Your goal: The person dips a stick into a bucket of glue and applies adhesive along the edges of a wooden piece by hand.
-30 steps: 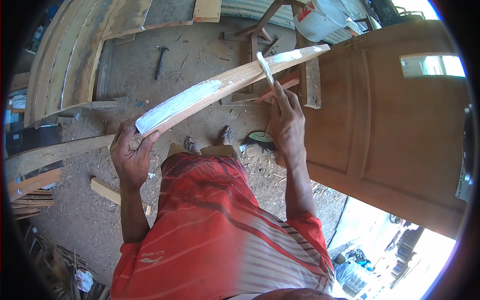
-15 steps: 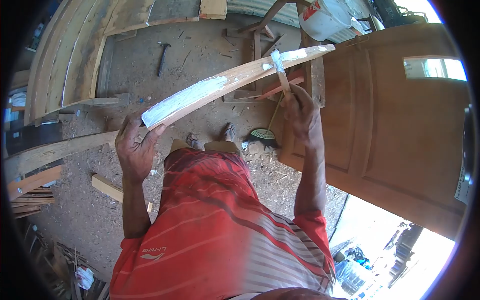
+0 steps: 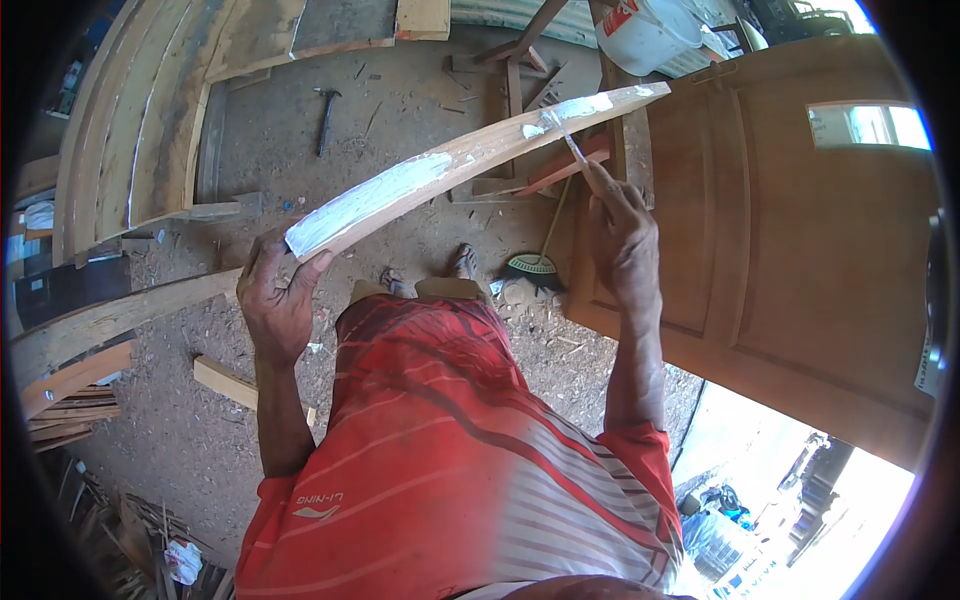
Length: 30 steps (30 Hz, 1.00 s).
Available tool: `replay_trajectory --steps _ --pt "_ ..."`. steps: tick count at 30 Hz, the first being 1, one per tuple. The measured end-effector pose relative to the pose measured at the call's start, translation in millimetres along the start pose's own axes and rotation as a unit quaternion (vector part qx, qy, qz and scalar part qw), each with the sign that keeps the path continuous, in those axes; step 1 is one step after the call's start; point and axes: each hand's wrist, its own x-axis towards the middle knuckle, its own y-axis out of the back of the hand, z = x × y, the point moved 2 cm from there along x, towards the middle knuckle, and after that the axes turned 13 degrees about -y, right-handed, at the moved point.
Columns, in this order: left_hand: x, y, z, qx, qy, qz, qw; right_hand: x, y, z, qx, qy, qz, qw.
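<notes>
A long, slightly curved wooden piece [image 3: 490, 145] slants up to the right, its upper face partly coated in white paste, thickest toward the near left end. My left hand [image 3: 276, 303] grips that left end between thumb and fingers. My right hand [image 3: 626, 235] is closed around a thin, flat stick [image 3: 571, 141], whose white-smeared tip touches the piece right of its middle, beside white patches. The far right end of the piece lies over a wooden support [image 3: 634, 150].
A brown panelled door [image 3: 780, 230] fills the right side. Joined planks [image 3: 165, 120] stand upper left, with a hammer [image 3: 326, 120] on the ground beside them. A white bucket [image 3: 648, 40] is at the top, a broom [image 3: 532, 264] near my feet, and a loose board [image 3: 225, 382] lower left.
My right hand has moved right and a little down, taking the stick from the middle of the piece toward its right part. My left hand keeps its hold, shifted slightly right in view.
</notes>
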Motion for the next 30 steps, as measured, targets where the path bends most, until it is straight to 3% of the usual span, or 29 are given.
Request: replay_trajectory --steps 5,12,15,18,21,27,30 --pt "-3 -1 -1 -0.008 0.018 0.009 1.0 -12 -13 -11 -0.116 0.098 0.008 0.988" --pt "-5 -3 -4 -0.015 0.026 0.007 1.0 20 -7 24 -0.216 0.019 0.03 0.976" --pt "-5 -3 -2 -0.01 0.017 0.018 1.0 18 -7 26 -0.154 -0.023 0.002 0.988" --pt "-3 -4 -1 -0.024 0.029 0.019 0.999 5 -14 0 -0.076 0.028 -0.06 0.995" --pt "-6 -4 -3 -0.027 0.047 0.021 0.998 2 -15 -11 -0.039 0.105 -0.038 0.993" --pt "-10 -5 -5 -0.03 0.062 0.017 0.997 31 2 34 -0.177 0.013 0.008 0.984" --pt "-11 -7 -6 -0.035 0.066 0.033 0.997 43 10 60 -0.123 -0.05 0.041 0.99"
